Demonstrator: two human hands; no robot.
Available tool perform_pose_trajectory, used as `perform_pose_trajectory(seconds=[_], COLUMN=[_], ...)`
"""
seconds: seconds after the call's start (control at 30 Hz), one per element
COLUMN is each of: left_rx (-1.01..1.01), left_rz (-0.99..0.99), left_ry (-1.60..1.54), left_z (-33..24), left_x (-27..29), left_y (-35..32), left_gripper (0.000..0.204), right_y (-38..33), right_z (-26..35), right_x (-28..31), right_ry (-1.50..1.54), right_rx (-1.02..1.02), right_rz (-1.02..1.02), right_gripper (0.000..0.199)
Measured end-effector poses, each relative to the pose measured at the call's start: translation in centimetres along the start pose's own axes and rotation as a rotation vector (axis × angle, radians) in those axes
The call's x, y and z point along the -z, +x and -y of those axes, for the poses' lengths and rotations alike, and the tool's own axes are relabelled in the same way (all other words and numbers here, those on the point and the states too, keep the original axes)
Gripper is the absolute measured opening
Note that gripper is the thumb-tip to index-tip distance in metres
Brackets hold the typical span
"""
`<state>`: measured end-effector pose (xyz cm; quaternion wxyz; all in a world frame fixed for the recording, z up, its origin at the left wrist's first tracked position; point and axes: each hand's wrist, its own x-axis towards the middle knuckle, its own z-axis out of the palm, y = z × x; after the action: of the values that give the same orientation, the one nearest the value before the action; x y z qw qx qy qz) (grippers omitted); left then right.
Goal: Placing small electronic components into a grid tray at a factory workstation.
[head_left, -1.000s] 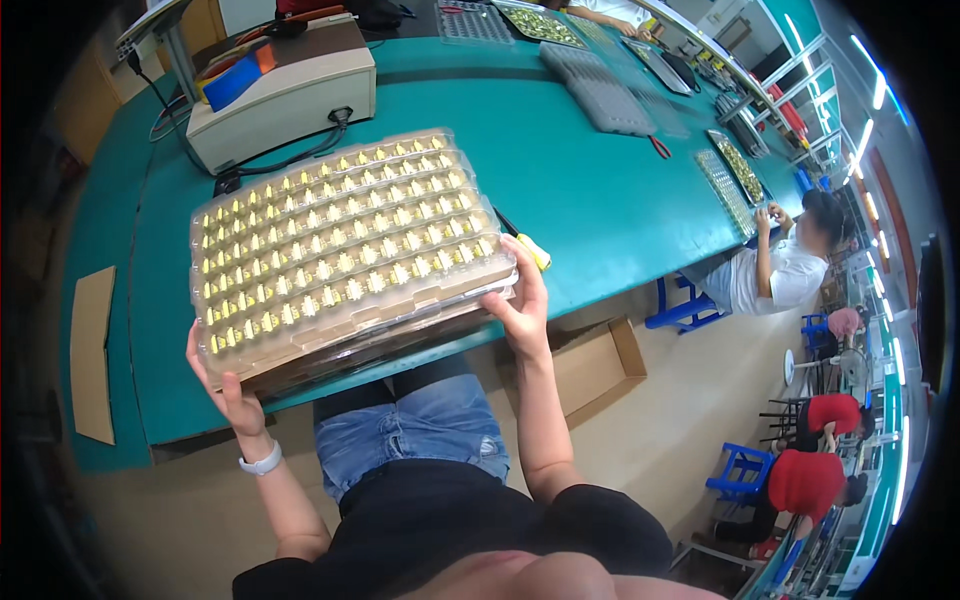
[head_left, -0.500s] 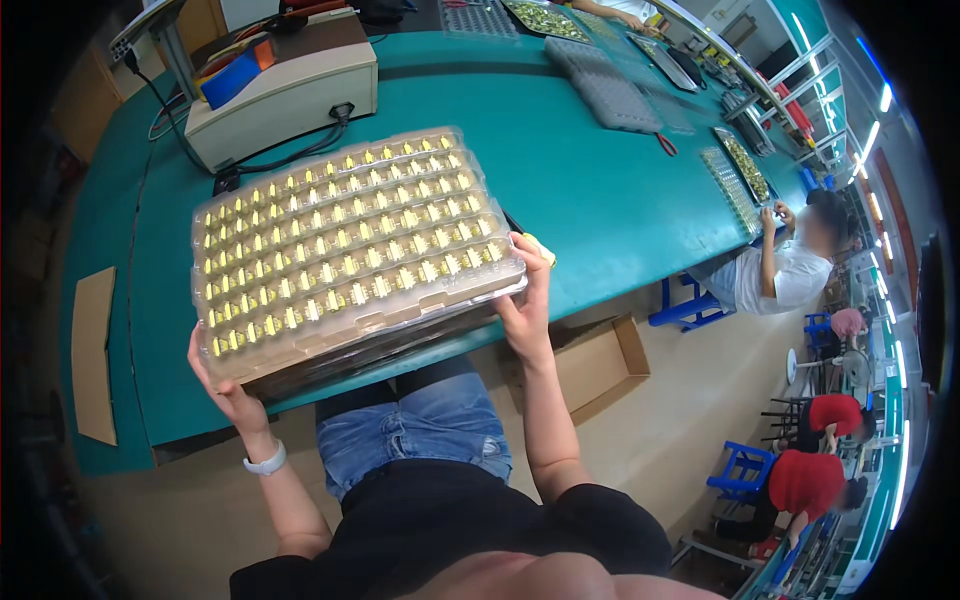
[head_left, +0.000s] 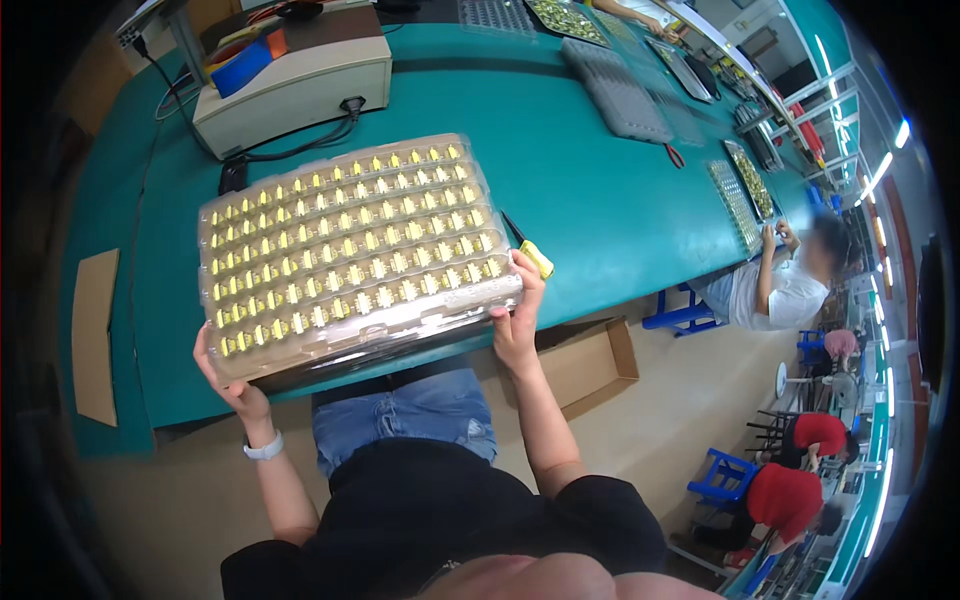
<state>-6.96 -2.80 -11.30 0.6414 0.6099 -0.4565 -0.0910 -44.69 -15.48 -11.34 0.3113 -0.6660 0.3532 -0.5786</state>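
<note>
I hold a stack of clear plastic trays (head_left: pixel 350 255) filled with rows of small yellow parts, lifted over the near edge of the green table (head_left: pixel 590 190). My left hand (head_left: pixel 232 385) grips the stack's near left corner from below. My right hand (head_left: pixel 517 318) grips its near right corner, thumb on the side. A small yellow tool (head_left: pixel 537 258) lies on the table just past my right hand.
A beige machine (head_left: pixel 300 85) with cables stands at the back left. Grey trays (head_left: pixel 620 95) and trays of parts (head_left: pixel 745 195) lie along the table to the right, where a seated person (head_left: pixel 775 285) works. A cardboard box (head_left: pixel 585 360) sits on the floor; a cardboard sheet (head_left: pixel 97 335) lies left.
The stack of trays has stayed in both hands and sits about as before; my view has shifted slightly.
</note>
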Motion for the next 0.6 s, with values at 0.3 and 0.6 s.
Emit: perform_pose_trajectory(seconds=[0.3, 0.6], left_rx=[-0.017, -0.322], left_rz=[-0.075, 0.818], left_ry=[0.086, -1.363], left_z=[-9.7, -27.7], left_x=[1.4, -1.9], left_y=[3.9, 9.7], left_gripper=[0.074, 0.045], right_y=[6.3, 5.6], right_z=[-1.4, -6.4], right_x=[6.9, 4.1], right_ry=[-0.625, -1.094], right_rx=[-0.054, -0.110], right_rz=[0.019, 0.055], right_gripper=[0.046, 0.026])
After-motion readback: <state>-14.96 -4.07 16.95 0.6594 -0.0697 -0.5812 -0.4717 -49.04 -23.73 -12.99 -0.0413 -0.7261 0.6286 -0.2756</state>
